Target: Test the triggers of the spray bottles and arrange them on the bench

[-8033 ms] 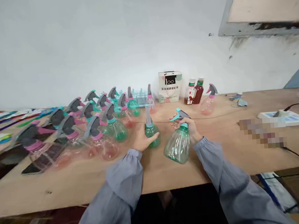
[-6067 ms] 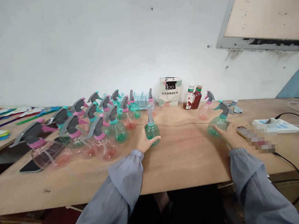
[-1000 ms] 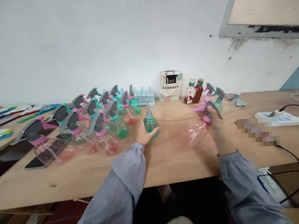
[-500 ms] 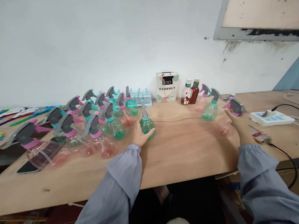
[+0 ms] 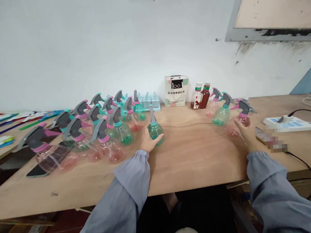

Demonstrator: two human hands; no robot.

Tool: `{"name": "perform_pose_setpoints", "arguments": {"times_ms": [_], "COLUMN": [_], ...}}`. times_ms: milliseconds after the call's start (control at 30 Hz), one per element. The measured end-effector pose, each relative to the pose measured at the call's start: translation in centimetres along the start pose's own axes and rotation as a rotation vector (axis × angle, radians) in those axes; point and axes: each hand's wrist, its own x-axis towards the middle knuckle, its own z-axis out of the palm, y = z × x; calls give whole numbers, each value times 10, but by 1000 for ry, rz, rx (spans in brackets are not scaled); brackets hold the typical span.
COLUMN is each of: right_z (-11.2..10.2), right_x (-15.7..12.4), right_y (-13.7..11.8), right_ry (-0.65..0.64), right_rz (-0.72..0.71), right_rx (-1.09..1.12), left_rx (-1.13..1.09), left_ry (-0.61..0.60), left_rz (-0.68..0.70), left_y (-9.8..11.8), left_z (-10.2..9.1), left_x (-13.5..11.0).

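The person's two grey-blue sleeves reach in over the edge of the wooden table. Taking straight ahead of that person as twelve, the left hand is curled round a green spray bottle just shy of twelve, thumb across its front, the bottle upright. The right hand grips a pink spray bottle between one and two, thumb laid below the collar; whether the base bears on the wood, I can't tell.

At ten o'clock a dark phone lies beside the nearest of a crowd of spray bottles, pink and green, spreading round to eleven. A white power strip sits at two. Just beyond the right hand, near one, stand a second green bottle and, behind it, another pink one.

Against the wall, a printed paper bag stands at twelve, with dark-red bottles just clockwise of it.
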Motion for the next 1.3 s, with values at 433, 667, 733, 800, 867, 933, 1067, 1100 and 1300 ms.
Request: {"name": "perform_pose_setpoints", "arguments": {"times_ms": [433,667,733,800,867,933,1067,1100,1300], "right_z": [48,168,185,193,196,195,195,195,191], "right_x": [-52,-175,-184,-185,-183,-181,-178,-176,-166], "right_y": [-55,-113,-119,-122,-124,-125,-125,-125,-134], "right_ry": [257,-827,-897,-924,-923,-887,-806,-794,-801], "right_rz": [-879,-289,-164,-111,-104,-108,-89,-70,17], "right_rx": [15,88,164,221,241,226,209,216,284], "left_rx": [-258,-287,-196,-83,31,124,325,366,547], "left_ry": [-345,-559,-549,-526,-432,-166,759,901,602], "left_rz": [12,211,246,262,310,448,739,664,170], "left_y": [6,28,33,34,36,38,42,41,15], "left_z": [5,10,11,9,2,-15,-83,-103,-179], "left_x": [-12,-28,-28,-28,-30,-34,-41,-42,-41]}}
